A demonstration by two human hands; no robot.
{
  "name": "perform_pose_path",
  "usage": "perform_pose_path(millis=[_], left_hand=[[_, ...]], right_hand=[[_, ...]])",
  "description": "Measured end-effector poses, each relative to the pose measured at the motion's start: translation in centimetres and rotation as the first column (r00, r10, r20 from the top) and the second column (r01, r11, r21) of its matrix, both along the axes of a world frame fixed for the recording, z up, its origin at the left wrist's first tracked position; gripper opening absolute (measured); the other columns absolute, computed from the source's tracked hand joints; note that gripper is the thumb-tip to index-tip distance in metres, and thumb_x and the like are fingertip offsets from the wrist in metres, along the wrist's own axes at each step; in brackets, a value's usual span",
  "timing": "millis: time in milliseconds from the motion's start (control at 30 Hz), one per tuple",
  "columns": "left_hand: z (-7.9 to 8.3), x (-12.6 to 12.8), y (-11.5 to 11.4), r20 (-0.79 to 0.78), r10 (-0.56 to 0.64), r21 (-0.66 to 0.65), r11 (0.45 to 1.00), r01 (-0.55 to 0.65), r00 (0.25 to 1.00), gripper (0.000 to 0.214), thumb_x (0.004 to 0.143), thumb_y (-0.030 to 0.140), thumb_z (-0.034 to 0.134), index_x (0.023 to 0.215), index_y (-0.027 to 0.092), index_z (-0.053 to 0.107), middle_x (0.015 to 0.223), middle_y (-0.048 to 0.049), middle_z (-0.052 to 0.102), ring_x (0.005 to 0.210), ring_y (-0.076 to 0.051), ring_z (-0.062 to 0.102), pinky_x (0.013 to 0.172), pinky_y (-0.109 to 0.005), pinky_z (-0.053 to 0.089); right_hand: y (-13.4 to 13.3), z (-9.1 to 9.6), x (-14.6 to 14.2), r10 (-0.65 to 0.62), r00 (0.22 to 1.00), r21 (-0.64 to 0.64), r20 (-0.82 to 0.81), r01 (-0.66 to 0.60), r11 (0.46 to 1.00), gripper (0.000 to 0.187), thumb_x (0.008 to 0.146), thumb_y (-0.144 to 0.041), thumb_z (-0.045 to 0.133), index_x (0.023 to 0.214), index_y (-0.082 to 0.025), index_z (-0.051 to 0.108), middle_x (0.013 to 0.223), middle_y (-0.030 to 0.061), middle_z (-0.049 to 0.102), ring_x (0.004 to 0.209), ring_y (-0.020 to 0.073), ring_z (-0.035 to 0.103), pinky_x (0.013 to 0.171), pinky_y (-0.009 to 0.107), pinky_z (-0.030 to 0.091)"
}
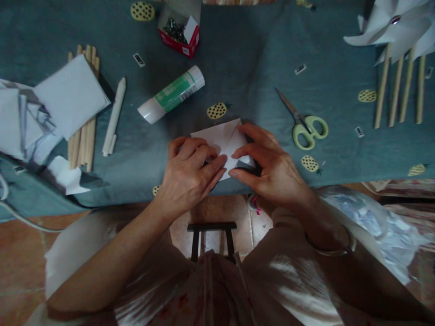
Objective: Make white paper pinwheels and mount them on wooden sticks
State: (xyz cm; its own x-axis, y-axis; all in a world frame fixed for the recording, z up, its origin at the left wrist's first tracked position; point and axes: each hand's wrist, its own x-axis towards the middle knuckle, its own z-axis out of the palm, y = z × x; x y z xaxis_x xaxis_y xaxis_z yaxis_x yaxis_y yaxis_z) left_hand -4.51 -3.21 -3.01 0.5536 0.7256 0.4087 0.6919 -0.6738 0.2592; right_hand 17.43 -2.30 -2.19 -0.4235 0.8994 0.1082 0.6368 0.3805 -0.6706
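Observation:
A small white sheet of paper (217, 136) with diagonal creases lies near the table's front edge, one part of it raised at the right. My left hand (190, 170) presses on its left side, thumb and fingers closed together on the paper. On the other side, my right hand (268, 160) curls round the raised part, its thumb low and its fingertips on the paper. Just beyond the paper lies a glue stick (173, 94) with a green label. To the right of my right hand are scissors (307, 129) with light green handles, slightly apart.
A red box (183, 47) of small metal pieces stands at the back. On the left are wooden sticks (90, 149), stacked white paper (73, 97) and a white pen (114, 117). White paper pinwheels (401, 27) on sticks lie at the right. A cable (30, 222) hangs at the left edge.

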Motion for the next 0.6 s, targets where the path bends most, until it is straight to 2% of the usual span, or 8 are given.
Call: perform_pose_path(millis=[100,400,600], left_hand=[[0.07,-0.01,-0.01,-0.008,0.005,-0.003,1.000,-0.005,1.000,0.020,0.094,0.032,0.064,0.109,0.021,0.069,0.099,-0.0056,0.074,0.100,-0.027,0.065,0.091,-0.048,0.047],[0.10,0.15,-0.03,-0.030,0.009,-0.064,0.998,-0.011,1.000,0.019,0.096,0.032,0.060,0.111,0.023,0.068,0.101,-0.0070,0.073,0.105,-0.028,0.064,0.094,-0.050,0.046],[0.21,0.28,-0.11,-0.019,0.024,-0.081,0.996,-0.025,1.000,0.019,0.097,0.031,0.058,0.110,0.023,0.068,0.103,-0.0063,0.072,0.110,-0.029,0.060,0.097,-0.053,0.043]], right_hand=[[-0.08,-0.03,-0.08,-0.020,1.000,-0.012,-0.013,0.020,1.000,0.022,0.078,-0.026,0.073,0.097,-0.035,0.067,0.142,-0.0008,0.056,0.140,0.0260,0.047,0.118,0.051,0.042],[-0.24,-0.11,-0.20,-0.013,1.000,0.029,-0.002,0.013,1.000,0.017,0.080,-0.026,0.072,0.095,-0.028,0.066,0.143,0.0070,0.056,0.140,0.0270,0.048,0.117,0.048,0.042],[-0.37,-0.07,-0.30,-0.033,0.999,-0.005,-0.011,0.033,0.999,0.020,0.080,-0.026,0.072,0.098,-0.033,0.067,0.141,-0.0005,0.058,0.141,0.0278,0.046,0.117,0.055,0.040]])
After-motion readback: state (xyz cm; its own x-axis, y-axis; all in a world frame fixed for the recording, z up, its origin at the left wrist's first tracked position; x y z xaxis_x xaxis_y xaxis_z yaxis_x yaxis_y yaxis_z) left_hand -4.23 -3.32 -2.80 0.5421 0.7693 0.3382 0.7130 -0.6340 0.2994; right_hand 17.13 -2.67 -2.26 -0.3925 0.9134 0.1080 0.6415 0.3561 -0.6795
